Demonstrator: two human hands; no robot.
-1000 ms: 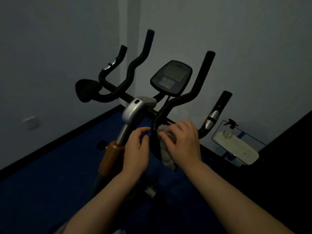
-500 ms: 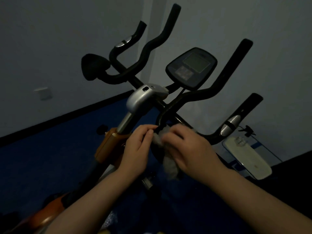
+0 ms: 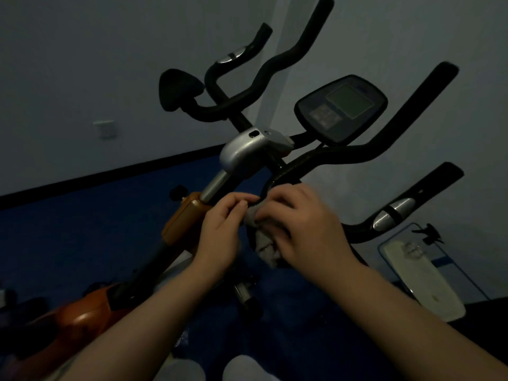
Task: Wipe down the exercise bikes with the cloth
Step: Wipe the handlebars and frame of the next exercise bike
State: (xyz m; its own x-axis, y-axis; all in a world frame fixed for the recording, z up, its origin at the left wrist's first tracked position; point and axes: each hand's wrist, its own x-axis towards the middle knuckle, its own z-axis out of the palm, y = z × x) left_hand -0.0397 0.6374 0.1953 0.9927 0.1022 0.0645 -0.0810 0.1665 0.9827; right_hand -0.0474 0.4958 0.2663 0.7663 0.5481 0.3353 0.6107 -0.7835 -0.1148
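Note:
An exercise bike with black foam handlebars [image 3: 338, 158], a grey console [image 3: 341, 108] and a silver stem cap [image 3: 247, 152] stands in front of me in dim light. Its frame [image 3: 181, 224] is orange. A crumpled grey cloth [image 3: 264, 243] is pressed against the near curve of the right handlebar. My right hand [image 3: 305, 229] is closed over the cloth from the right. My left hand [image 3: 222, 229] pinches the cloth's upper left edge beside the bar. Most of the cloth is hidden under my fingers.
A white wall with a switch plate [image 3: 105, 129] stands behind the bike, above a dark skirting and blue floor [image 3: 68, 237]. At the right a glass-edged stand [image 3: 423, 273] holds a white pad and a spray bottle [image 3: 428, 233]. My knees [image 3: 242, 367] show at the bottom.
The view has swung closer and tilted, so the bike sits higher and more to the right. Both hands stay on the cloth at the same bend of the handlebar, shifting only slightly.

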